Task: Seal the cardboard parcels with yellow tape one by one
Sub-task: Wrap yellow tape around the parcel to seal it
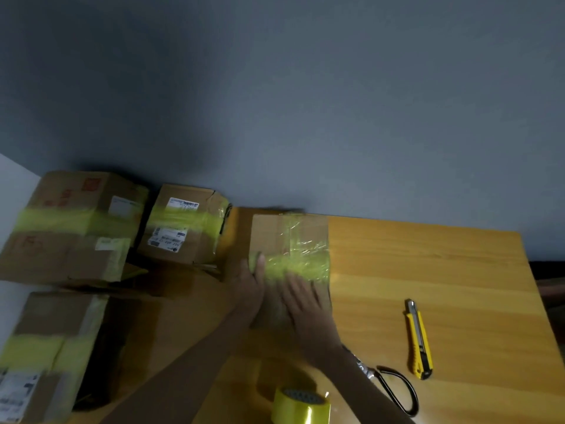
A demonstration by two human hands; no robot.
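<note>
**Smoothing the yellow band onto the middle parcel**

Pressing looks like the step in hand. The flat cardboard parcel (272,234) lies on the wooden table (428,264), its far edge near the grey wall. A crinkled band of yellow tape (296,266) runs across its top. Both hands lie on it with straight fingers and grip nothing. The left hand (249,281) rests at the band's left end, fingertips touching the tape. The right hand (301,301) lies palm-down just beside it, on the near side of the band.

The tape roll (301,405) stands free at the near edge of the table, apart from the parcel, so the strip appears already cut. To the right lie black-handled scissors (396,390) and a yellow utility knife (419,341), neither touched.

Three taped boxes sit on the left: a large box (73,228), a smaller labelled box (183,224) and a near box (46,353), each with a yellow band.

Judging by this, the parcel is nearly sealed. The next move calls for rubbing the wrinkled tape flat out to the right edge, where it looks loosest. After that the parcel can be set aside with the others. Motion blur hides whether the tape's ends are fully stuck down.
</note>
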